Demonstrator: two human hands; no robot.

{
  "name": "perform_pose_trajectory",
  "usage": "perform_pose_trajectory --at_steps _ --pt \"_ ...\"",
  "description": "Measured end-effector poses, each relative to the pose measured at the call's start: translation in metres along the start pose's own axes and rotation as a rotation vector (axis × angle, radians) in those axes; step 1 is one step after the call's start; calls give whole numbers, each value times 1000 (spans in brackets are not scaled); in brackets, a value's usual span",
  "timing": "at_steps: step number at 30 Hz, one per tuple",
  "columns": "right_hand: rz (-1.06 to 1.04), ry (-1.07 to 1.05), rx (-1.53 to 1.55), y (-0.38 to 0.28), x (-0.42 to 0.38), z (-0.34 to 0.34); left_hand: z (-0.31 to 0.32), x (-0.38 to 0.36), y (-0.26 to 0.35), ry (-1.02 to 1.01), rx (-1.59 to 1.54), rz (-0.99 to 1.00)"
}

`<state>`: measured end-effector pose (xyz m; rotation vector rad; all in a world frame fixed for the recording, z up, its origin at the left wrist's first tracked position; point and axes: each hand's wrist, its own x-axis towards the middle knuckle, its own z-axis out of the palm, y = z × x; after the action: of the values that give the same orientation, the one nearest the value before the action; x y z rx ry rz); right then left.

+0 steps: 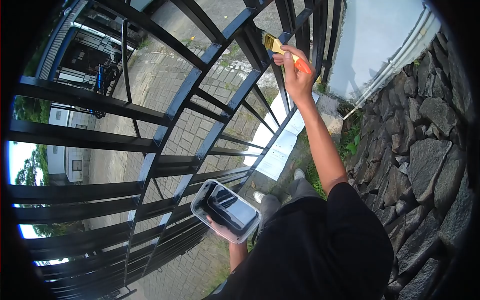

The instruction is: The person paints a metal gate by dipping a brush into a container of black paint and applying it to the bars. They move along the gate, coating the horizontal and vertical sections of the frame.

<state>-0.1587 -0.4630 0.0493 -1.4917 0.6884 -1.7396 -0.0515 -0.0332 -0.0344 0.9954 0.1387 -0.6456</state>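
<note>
My right hand (298, 75) is closed around the handle of a paintbrush (274, 44), yellowish with an orange end. The bristle end is up against a bar of the black metal fence (210, 52); whether it touches cannot be made out. Lower down, my left hand (225, 231) holds a clear plastic container (252, 212) from beneath, its fingers partly seen through the side. Dark, glossy paint (220, 200) lies inside the container and coats its walls. The fence bars near the brush look black and shiny.
White paper sheets (275, 157) lie on the ground along the fence's foot. To the right are a dark stone wall (425, 165), pale pipes (395, 65) and a light wall (367, 40). Brick paving (150, 80) and a blue bicycle (102, 77) show beyond the bars.
</note>
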Motion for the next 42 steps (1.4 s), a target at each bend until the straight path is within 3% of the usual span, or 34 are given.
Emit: perform_pose_trajectory --at_steps 6,10,14,19,26,28,35,37,42 --pt "-112 34 53 -9 9 8 7 -2 0 8 -12 -11" --pt "-72 9 -72 -1 2 6 20 -5 4 10 -78 -50" --pt "-53 34 -42 -3 2 5 -2 1 0 1 10 -34" --pt "-90 41 9 -7 5 10 23 -6 5 19 -95 -57" --pt "-24 28 -38 -12 0 6 -10 2 0 32 42 -4" --pt "-122 63 -34 -15 4 9 -7 2 -1 26 3 13" --pt "-30 -7 -122 -8 -2 3 1 -2 1 -7 -26 7" --pt "-128 40 -112 -10 0 3 -4 -1 2 115 62 37" --pt "-103 30 -72 0 0 4 -14 2 -2 47 52 16"
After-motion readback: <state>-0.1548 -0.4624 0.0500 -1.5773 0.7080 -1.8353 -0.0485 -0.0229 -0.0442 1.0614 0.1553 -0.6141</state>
